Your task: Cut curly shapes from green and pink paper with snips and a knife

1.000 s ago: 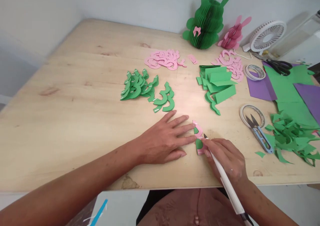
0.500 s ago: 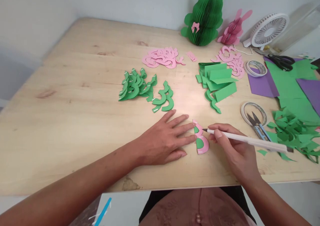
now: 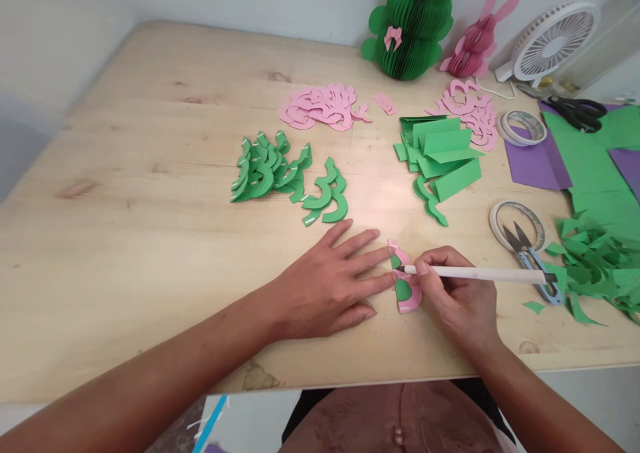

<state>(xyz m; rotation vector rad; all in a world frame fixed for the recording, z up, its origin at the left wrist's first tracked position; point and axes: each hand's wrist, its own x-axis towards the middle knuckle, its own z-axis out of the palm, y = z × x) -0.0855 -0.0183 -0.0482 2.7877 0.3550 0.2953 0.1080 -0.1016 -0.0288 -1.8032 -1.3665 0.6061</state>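
My left hand lies flat with fingers spread, two fingertips resting on the left edge of a pink curved paper cutout. Green paper shows through the openings of the cutout. My right hand is closed around a white pen, held almost level. Its dark tip touches the paper at the narrow middle between the two curves. Beyond my left hand lie a few green scalloped paper cutouts, with a larger heap of green cutouts to their left.
Pink cutouts, folded green papers, tape rolls, small thread snips, black scissors and green scraps lie around. At the back stand a green honeycomb paper figure, a pink one and a white fan.
The pen tip has moved left and slightly down, from the outer right side of the pink cutout onto its middle. My left hand stays pressed in place. The view has shifted slightly.
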